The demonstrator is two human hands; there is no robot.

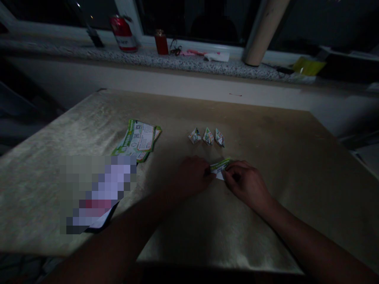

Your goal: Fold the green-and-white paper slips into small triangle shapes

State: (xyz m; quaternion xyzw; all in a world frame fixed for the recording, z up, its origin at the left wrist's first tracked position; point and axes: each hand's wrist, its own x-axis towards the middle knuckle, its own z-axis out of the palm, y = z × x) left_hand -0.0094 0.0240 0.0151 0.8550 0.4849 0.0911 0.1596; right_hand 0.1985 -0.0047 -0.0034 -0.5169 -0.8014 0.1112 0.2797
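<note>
Between my hands is a small folded piece of printed paper [219,169], green along its upper edge and white below. My left hand [195,173] grips its left end, with the fingers closed and partly in shadow. On the other end, my right hand [245,179] pinches the paper between thumb and fingers. Just beyond them stand three small folded paper shapes [208,136] in a row, pointed and printed. Farther left lies a stack of green and white printed leaflets [139,138], overlapping one another.
A device with a blurred, lit screen [109,189] lies near my left forearm. On the speckled windowsill [89,53] behind the table [266,130] stand a red can [122,35], a red jar [161,42] and a cardboard tube [263,35]. A yellow item [308,66] lies farther right.
</note>
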